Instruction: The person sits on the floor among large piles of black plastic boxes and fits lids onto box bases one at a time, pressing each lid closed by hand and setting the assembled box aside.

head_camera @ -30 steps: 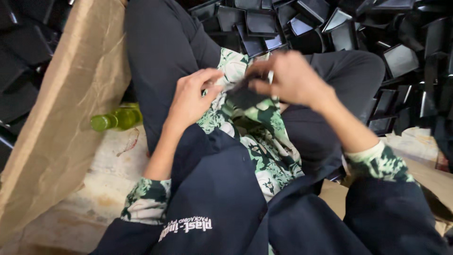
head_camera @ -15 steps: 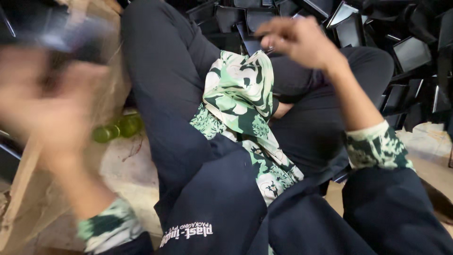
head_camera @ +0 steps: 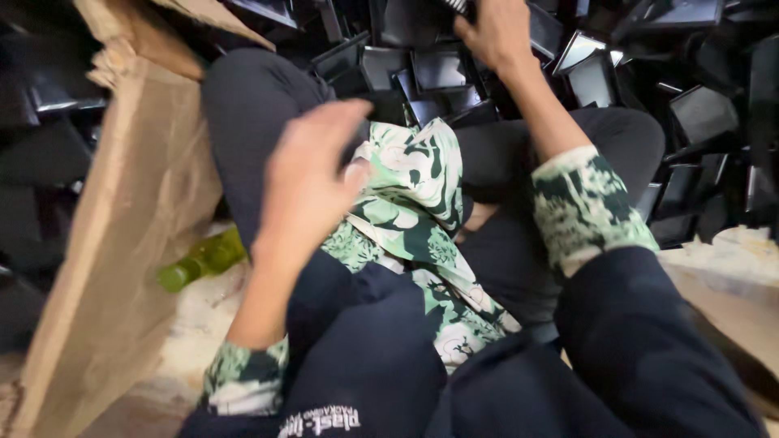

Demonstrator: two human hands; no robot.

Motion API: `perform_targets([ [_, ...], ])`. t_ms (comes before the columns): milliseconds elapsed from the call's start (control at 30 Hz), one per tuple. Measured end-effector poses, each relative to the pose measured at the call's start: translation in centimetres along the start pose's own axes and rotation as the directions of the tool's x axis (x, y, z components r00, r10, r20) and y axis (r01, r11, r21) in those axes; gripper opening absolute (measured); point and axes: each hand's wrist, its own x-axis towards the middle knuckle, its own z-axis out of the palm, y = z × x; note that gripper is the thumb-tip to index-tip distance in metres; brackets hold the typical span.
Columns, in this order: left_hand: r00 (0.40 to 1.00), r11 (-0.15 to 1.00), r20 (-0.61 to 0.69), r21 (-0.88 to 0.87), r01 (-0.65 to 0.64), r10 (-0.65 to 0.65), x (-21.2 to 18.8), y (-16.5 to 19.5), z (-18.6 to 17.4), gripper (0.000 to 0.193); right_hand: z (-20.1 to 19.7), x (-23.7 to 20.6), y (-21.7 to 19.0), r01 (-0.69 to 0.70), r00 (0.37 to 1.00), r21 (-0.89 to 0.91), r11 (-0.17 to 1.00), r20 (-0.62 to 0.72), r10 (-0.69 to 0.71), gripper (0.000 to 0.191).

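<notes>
My left hand (head_camera: 312, 178) hovers over my lap with its fingers loosely curved and nothing in it, just above the green-and-white patterned shirt (head_camera: 410, 186). My right hand (head_camera: 497, 31) is stretched forward to the top of the view. It rests on the heap of small black square trays (head_camera: 438, 69) beyond my dark-trousered legs (head_camera: 251, 105). Its fingertips are cut off by the frame's edge, so any hold on a tray is hidden.
A tall brown cardboard flap (head_camera: 130, 243) stands at the left. A green bottle (head_camera: 203, 259) lies on the dusty floor beside it. More black trays (head_camera: 698, 113) are piled at the right, by a pale cardboard sheet (head_camera: 730, 276).
A second ago both hands held a small dark piece over my lap. The left hand swung out left with it and has come back empty. The right hand reached forward into the tray heap.
</notes>
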Motion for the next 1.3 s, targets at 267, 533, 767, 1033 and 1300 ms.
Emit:
perform_targets([
  [267, 0.988, 0.948, 0.123, -0.314, -0.046, 0.089, 4.5, -1.4, 13.5, 0.021, -9.8, -7.8, 2.5, -0.326, 0.918, 0.572, 0.753, 0.000, 0.397, 0.024],
  [533, 0.805, 0.236, 0.578, -0.808, 0.540, 0.134, 9.3, 4.6, 32.2, 0.077, -18.0, -10.1, 3.4, -0.279, 0.819, 0.813, 0.511, -0.076, 0.569, 0.027],
  [767, 0.916, 0.007, 0.354, -0.932, 0.362, -0.189, 7.5, -3.0, 24.6, 0.073, -15.1, -9.3, -5.6, -0.322, 0.935, 0.587, 0.742, 0.076, 0.346, 0.037],
  [1033, 0.862, -0.294, 0.449, -0.878, 0.378, -0.234, 8.4, -4.0, 23.0, 0.048, -12.7, -7.2, -7.9, -0.335, 0.940, 0.444, 0.831, 0.101, 0.325, 0.029],
  [1300, 0.817, -0.240, 0.561, -0.818, 0.523, -0.130, 9.2, -3.4, 24.0, 0.075, -11.0, -6.7, -5.8, -0.419, 0.859, 0.752, 0.509, 0.147, 0.490, 0.087],
])
